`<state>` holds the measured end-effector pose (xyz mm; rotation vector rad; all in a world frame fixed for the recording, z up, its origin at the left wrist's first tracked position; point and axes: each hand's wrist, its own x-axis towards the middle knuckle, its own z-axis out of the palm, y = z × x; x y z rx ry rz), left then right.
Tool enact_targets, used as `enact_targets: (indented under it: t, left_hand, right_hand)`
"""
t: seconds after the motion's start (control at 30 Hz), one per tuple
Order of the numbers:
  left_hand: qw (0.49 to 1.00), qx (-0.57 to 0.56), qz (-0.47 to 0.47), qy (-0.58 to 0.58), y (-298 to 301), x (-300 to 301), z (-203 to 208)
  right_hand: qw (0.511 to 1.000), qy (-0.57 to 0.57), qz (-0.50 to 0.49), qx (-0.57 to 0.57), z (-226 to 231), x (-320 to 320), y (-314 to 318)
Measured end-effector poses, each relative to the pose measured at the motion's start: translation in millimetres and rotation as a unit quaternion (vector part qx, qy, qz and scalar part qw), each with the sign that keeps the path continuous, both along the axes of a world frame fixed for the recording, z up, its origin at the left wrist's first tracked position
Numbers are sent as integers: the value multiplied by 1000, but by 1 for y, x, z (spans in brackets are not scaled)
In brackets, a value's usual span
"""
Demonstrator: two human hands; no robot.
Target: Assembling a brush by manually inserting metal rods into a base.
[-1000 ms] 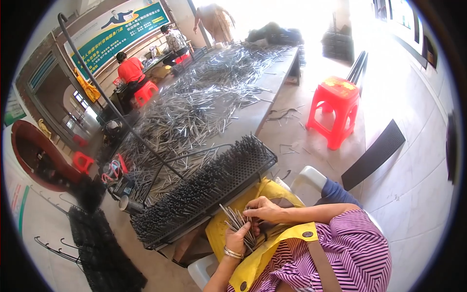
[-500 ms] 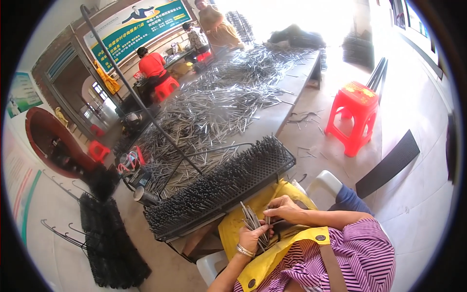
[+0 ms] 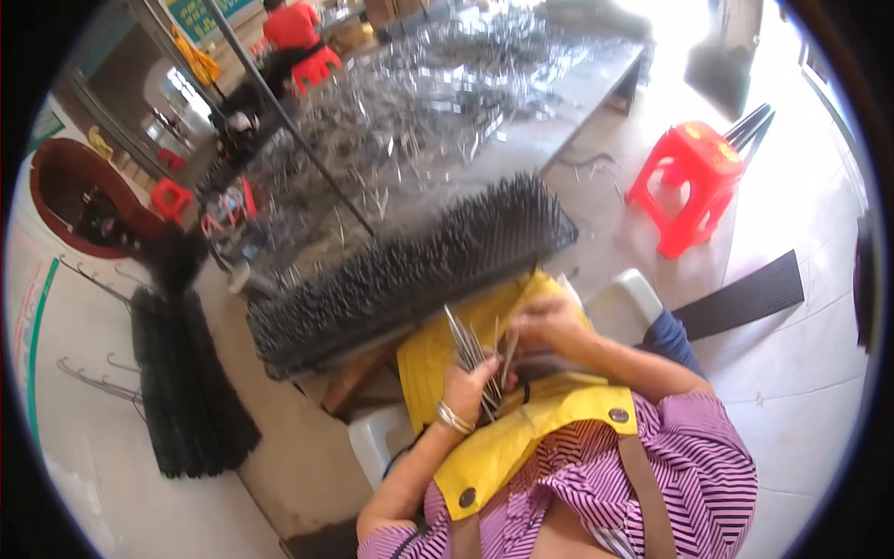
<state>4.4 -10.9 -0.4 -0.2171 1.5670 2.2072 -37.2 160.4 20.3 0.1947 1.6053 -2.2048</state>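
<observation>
Both forearms come in from the lower edge, elbows bent, meeting close in front of the chest. The left hand (image 3: 473,377), a bangle at its wrist, is curled closed, palm inward. The right hand (image 3: 549,321) sits just above it, fingers pinched together.

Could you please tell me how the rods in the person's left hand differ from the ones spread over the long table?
The bundle of rods in the left hand is a small gathered sheaf, fanned upward; the rods on the table lie flat in a wide, loose scatter. The held ones sit close over the yellow apron, while the scattered ones stretch far across the table. Both look thin, grey and metallic.
</observation>
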Motion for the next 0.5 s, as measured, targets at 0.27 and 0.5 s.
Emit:
enact_targets:
  t: [0.27,0.5]
  left_hand:
    - [997,57,28,-41,0,-2,3]
    - [995,90,19,-37,1,1,-5]
  right_hand:
    - [977,154,-68,-130,32,-69,16]
    - [922,340,-182,29,25,-86,-1]
